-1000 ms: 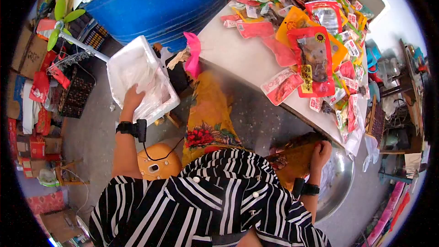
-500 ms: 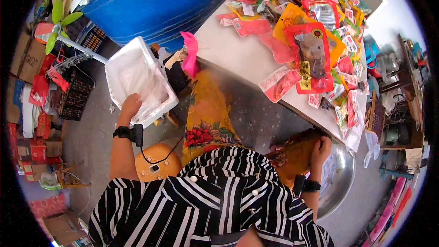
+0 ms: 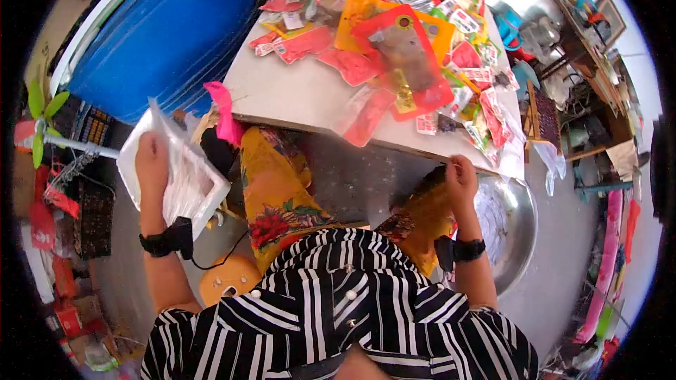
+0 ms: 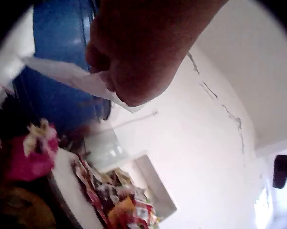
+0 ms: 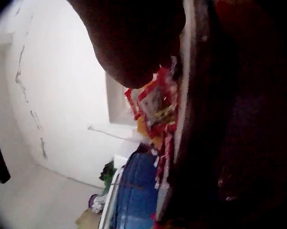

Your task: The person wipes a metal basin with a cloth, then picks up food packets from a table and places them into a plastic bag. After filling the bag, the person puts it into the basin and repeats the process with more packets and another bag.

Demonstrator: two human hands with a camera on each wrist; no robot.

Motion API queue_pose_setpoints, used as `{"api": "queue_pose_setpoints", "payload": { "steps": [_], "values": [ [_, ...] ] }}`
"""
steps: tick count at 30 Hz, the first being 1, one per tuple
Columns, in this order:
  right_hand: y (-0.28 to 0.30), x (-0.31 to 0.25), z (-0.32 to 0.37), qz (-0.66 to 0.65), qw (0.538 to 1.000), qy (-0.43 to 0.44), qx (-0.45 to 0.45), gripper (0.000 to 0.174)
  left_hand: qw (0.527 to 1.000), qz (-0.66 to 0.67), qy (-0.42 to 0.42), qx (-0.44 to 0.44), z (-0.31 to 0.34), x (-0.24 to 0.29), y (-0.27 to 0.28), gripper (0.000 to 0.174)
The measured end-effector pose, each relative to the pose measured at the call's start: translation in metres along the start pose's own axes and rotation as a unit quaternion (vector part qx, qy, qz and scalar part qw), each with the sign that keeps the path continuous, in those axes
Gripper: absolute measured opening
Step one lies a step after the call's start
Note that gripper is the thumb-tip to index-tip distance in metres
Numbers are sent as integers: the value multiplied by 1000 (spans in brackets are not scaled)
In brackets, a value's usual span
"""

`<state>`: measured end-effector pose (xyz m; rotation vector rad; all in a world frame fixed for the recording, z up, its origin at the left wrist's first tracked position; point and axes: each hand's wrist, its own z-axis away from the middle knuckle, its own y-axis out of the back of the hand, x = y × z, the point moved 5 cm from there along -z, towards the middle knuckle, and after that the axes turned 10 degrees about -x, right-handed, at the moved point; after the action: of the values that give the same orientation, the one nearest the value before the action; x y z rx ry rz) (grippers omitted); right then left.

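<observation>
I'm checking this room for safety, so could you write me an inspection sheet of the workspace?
Surface: pale table, partly covered.
Job's things: thin plastic film, at the foam box.
Clutter: colourful packets heaped on the table, some overlapping.
Grippers: left hand pinches the film; right hand, loosely curled, near the table edge.
Cables: black cable from the left wrist.
Surroundings: blue tub, metal basin, crowded shelves.

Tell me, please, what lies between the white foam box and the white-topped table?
In the head view, a bright pink item lies between the white foam box and the table, with beige material beside it.
</observation>
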<state>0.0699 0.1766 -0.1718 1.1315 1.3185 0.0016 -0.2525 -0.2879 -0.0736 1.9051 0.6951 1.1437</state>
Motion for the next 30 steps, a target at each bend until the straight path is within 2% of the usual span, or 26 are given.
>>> {"api": "queue_pose_setpoints", "payload": {
  "steps": [1, 2, 3, 4, 5, 7, 9, 12, 14, 15, 18, 21, 24, 26, 28, 30],
  "values": [
    [-5, -24, -5, -52, 998, -11, -20, 18, 999, 9, -17, -26, -7, 31, -9, 15],
    [-14, -41, -11, -60, 997, 18, -45, 19, 998, -5, -57, -33, -15, 44, -27, 18],
    [-25, -55, -16, -67, 994, 47, -71, 19, 991, -71, -105, -41, -20, 69, -43, 19],
    [-40, -62, -19, -97, 989, 8, -111, 22, 988, -51, -110, -91, -26, 94, -60, 16],
    [-56, -70, -22, -128, 980, -30, -151, 25, 983, -85, -141, -84, -29, 119, -75, 12],
    [-72, -118, -30, 6, 973, 200, -111, 35, 971, -138, -152, -119, -38, 141, -122, 10],
    [-108, -129, -43, 69, 944, 292, -138, 42, 955, -127, -216, -156, -41, 166, -158, 11],
    [-124, -165, -50, 197, 937, 263, -119, 45, 951, -125, -216, -180, -39, 177, -204, 11],
    [-140, -159, -57, 259, 927, 234, -139, 40, 959, -90, -185, -197, -35, 181, -216, 11],
    [-147, -152, -60, 290, 920, 220, -149, 37, 956, -75, -163, -232, -31, 182, -218, 12],
    [-151, -141, -60, 331, 898, 277, -88, 25, 949, -18, -210, -234, -26, 178, -220, 15],
    [-157, -129, -65, 347, 877, 225, -245, 18, 940, 17, -234, -248, -25, 173, -219, 16],
    [-137, -114, -68, 214, 936, 231, -161, 18, 946, 19, -174, -273, -25, 177, -215, 17],
    [-110, -106, -67, -16, 973, 213, -93, 23, 952, 42, -155, -262, -26, 180, -219, 18],
    [-90, -99, -61, -260, 952, 152, -57, 26, 954, 60, -139, -260, -25, 184, -222, 18],
    [-66, -116, -55, -502, 862, 52, -50, 26, 953, 72, -131, -264, -24, 189, -226, 20]
  ]
}}
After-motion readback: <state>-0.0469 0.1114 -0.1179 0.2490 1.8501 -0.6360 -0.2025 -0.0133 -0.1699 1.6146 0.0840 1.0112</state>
